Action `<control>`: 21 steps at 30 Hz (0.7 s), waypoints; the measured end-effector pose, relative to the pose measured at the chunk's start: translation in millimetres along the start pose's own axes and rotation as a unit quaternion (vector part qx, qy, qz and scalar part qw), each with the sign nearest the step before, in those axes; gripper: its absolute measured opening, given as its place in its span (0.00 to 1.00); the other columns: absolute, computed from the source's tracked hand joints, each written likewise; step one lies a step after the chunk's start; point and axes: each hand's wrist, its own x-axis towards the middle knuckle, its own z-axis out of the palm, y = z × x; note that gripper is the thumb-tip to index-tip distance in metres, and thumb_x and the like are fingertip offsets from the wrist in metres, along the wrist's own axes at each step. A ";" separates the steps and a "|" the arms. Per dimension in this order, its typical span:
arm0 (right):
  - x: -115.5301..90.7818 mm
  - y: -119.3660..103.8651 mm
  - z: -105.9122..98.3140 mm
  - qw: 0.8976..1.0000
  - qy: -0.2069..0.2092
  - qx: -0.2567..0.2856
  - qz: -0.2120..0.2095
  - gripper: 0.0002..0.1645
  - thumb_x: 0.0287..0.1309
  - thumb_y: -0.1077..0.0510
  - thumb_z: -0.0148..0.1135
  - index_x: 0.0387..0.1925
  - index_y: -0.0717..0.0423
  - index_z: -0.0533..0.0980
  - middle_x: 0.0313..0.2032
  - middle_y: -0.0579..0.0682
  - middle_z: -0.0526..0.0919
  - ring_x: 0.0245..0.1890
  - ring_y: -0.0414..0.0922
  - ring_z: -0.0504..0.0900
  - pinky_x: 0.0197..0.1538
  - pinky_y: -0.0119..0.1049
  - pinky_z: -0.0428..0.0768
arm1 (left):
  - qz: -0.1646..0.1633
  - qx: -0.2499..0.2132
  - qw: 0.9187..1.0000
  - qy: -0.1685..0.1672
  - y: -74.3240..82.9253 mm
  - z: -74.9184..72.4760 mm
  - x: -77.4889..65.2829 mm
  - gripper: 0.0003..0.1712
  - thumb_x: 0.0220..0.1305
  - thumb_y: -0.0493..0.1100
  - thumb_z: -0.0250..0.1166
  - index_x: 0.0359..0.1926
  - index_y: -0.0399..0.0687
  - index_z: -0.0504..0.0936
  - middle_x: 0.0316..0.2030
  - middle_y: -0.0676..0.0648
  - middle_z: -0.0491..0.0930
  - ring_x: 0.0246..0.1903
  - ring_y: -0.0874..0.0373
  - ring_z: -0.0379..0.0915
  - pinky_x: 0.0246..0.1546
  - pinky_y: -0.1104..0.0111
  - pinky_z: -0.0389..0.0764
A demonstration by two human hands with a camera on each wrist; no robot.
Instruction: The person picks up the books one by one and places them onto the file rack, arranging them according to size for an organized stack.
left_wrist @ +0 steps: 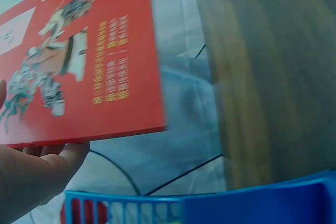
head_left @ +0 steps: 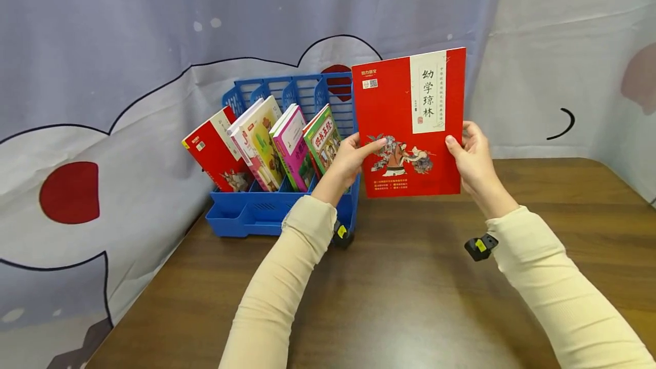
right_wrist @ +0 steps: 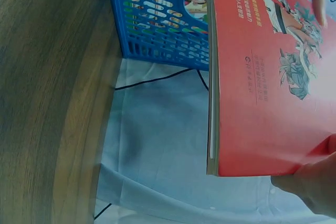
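A red book with a white title strip is held up in front of me, above the table, its cover facing me. My left hand grips its left edge, thumb on the cover and the other fingers behind. On the opposite edge my right hand pinches it the same way. In the left wrist view the lower part of the book shows, with the left hand under its edge. The right wrist view shows the page edges of the book and the right hand at its side.
A blue file rack stands on the wooden table to the left, behind my left hand. Leaning in its slots are a red book, a yellow book, a magenta book and a green book. A patterned curtain hangs behind.
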 end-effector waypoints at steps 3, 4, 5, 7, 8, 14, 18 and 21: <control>0.2 -0.5 -1.2 1.000 0.002 0.006 0.007 0.11 0.65 0.67 0.48 0.39 0.46 0.68 0.29 0.35 0.82 0.29 0.31 0.80 0.34 0.25 0.78 | 0.012 -0.016 1.000 0.011 15.6 2.3 6.3 0.23 0.62 0.44 0.64 0.58 0.43 0.73 0.55 0.40 0.77 0.40 0.58 0.80 0.44 0.67 0.81; 0.5 -0.5 -1.4 1.000 0.002 0.007 0.007 0.12 0.65 0.67 0.49 0.39 0.46 0.68 0.29 0.35 0.82 0.29 0.31 0.80 0.34 0.25 0.78 | 0.016 -0.022 1.000 0.015 21.7 2.7 8.4 0.23 0.62 0.44 0.64 0.57 0.44 0.73 0.54 0.40 0.77 0.42 0.56 0.79 0.47 0.65 0.80; 0.8 -0.7 -1.5 1.000 0.002 0.008 0.007 0.12 0.65 0.67 0.49 0.39 0.46 0.68 0.29 0.35 0.82 0.29 0.32 0.80 0.34 0.25 0.78 | 0.022 -0.030 0.999 0.020 28.0 3.2 10.6 0.23 0.62 0.44 0.64 0.57 0.44 0.73 0.54 0.39 0.78 0.43 0.54 0.79 0.49 0.62 0.79; 1.2 -0.8 -1.7 1.000 0.002 0.009 0.008 0.12 0.65 0.67 0.49 0.39 0.45 0.68 0.29 0.35 0.82 0.29 0.32 0.80 0.34 0.25 0.78 | 0.033 -0.046 0.998 0.027 40.2 4.7 15.4 0.22 0.62 0.44 0.63 0.57 0.44 0.74 0.54 0.39 0.78 0.42 0.53 0.79 0.50 0.59 0.78; 1.2 -0.9 -1.9 1.000 0.002 0.009 0.009 0.12 0.65 0.67 0.49 0.39 0.45 0.69 0.28 0.35 0.82 0.29 0.32 0.80 0.34 0.25 0.78 | 0.038 -0.049 0.998 0.029 45.4 5.4 17.5 0.22 0.62 0.44 0.64 0.56 0.44 0.74 0.54 0.38 0.78 0.40 0.55 0.78 0.49 0.60 0.79; 0.5 -2.4 -3.1 1.000 0.001 0.014 0.016 0.12 0.65 0.67 0.49 0.39 0.46 0.69 0.29 0.36 0.82 0.29 0.32 0.80 0.34 0.25 0.78 | 0.016 -0.042 0.998 0.039 65.1 11.1 21.4 0.21 0.61 0.45 0.65 0.54 0.44 0.74 0.53 0.39 0.78 0.36 0.57 0.77 0.48 0.61 0.79; 1.1 -2.4 -3.9 1.000 -0.006 0.016 0.014 0.12 0.65 0.68 0.49 0.39 0.46 0.69 0.29 0.36 0.82 0.29 0.32 0.80 0.34 0.25 0.78 | 0.001 -0.036 0.998 0.043 67.1 11.5 21.1 0.21 0.61 0.45 0.64 0.54 0.43 0.75 0.53 0.40 0.79 0.38 0.55 0.78 0.49 0.61 0.78; 1.2 -2.6 -4.4 1.000 -0.017 0.022 0.013 0.12 0.65 0.68 0.49 0.39 0.46 0.68 0.29 0.36 0.82 0.29 0.32 0.80 0.34 0.25 0.78 | 0.004 -0.040 0.998 0.053 67.2 11.9 21.1 0.21 0.61 0.45 0.65 0.54 0.42 0.76 0.52 0.39 0.79 0.38 0.55 0.78 0.48 0.61 0.78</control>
